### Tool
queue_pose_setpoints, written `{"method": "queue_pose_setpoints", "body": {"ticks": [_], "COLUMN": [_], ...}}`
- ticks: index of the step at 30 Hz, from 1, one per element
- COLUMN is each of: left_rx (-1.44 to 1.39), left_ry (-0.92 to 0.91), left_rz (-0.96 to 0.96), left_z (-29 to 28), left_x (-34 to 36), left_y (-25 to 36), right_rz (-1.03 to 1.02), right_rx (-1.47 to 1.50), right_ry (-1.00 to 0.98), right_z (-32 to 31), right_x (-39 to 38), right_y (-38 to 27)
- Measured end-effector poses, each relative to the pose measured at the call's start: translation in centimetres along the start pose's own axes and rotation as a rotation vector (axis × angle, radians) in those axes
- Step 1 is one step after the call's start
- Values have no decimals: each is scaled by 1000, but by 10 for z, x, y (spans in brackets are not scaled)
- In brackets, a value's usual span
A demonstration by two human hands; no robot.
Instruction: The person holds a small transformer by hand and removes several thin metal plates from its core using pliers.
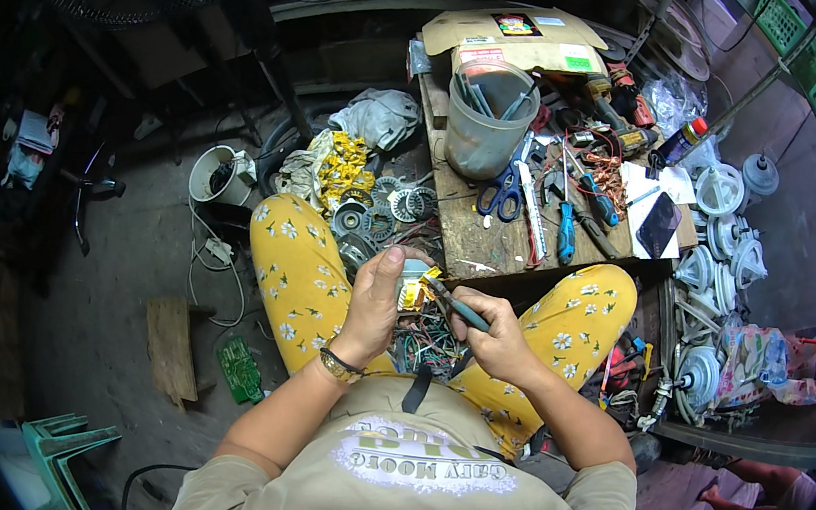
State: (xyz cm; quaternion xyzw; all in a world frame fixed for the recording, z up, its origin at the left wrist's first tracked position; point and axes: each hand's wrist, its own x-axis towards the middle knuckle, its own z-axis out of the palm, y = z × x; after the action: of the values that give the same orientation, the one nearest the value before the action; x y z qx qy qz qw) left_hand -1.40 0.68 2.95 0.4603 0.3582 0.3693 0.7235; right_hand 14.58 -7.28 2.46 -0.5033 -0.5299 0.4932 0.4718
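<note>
We're cupping the small wired part (412, 278) over our lap with left hand (375, 297) fingers wrapped round it, while right hand (493, 343) fingers are clamping pliers (456, 306) pointing up-left into it.

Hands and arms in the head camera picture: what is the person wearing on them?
Both forearms are bare. The left hand has a dark wristband with gold-coloured links around its wrist, like a watch or bracelet. The right hand and its wrist wear nothing, and no rings show on the fingers. Short sleeves of a khaki T-shirt end above the elbows.
</note>
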Motion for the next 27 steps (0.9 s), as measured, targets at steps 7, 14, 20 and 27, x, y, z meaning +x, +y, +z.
{"method": "queue_pose_setpoints", "body": {"ticks": [7,14,20,27], "left_rx": [-62,-216,-320,-354], "left_ry": [-43,-156,-249,-324], "left_rz": [5,-60,-13,-40], "left_z": [1,-1,2,2], "left_x": [0,-1,1,-2], "left_y": [-1,0,0,3], "right_rz": [313,332,274,369], "right_rx": [681,1189,1257,1371], "right_ry": [-113,-261,-299,-223], "right_z": [6,21,26,37], "right_x": [-11,-16,-19,-32], "right_y": [6,3,2,-18]}}
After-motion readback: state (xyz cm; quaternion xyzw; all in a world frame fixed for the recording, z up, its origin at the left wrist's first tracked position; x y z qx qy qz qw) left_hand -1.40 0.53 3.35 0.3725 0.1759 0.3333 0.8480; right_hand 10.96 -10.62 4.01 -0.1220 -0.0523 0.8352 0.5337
